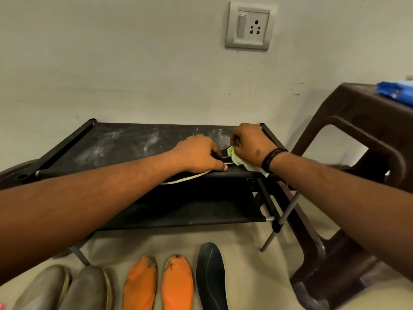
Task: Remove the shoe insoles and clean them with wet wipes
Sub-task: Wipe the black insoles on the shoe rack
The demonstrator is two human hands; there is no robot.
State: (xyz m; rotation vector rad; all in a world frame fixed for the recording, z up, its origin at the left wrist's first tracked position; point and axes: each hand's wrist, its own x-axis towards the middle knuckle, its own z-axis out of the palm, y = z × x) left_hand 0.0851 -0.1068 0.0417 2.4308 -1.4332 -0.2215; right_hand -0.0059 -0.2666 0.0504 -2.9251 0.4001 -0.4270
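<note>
1. Head view: two bare forearms reach forward over a black rack [125, 142] that stands against a pale wall.
2. An insole [190, 178], dark on top with a pale edge, lies on the rack's top shelf at its front right; its near end juts past the front edge.
3. The left hand [199, 154] rests on the insole, fingers [220, 167] laid flat along it and pressing it onto the shelf, curled round nothing.
4. The right hand [250, 145] is just right of the left, above the insole's far end. Its fingers are curled round a crumpled wipe [239, 159], white with a green tinge, and hold it against the insole. Part of the wipe hangs below the hand at the shelf's front edge.
5. The insole thus lies under both hands: its middle beneath the left fingers, its far end beneath the wipe.
6. A black band [273, 158] circles the right wrist.
7. On the floor before the rack, left to right: two grey-brown insoles [67, 289], two orange insoles [158, 285] and one black insole [211, 276], side by side with toes toward the rack.
8. A brown plastic stool [357, 135] stands right of the rack; a blue pack [395, 90] lies on its top.
9. A switch and socket plate [250, 24] sits on the wall above the rack.
</note>
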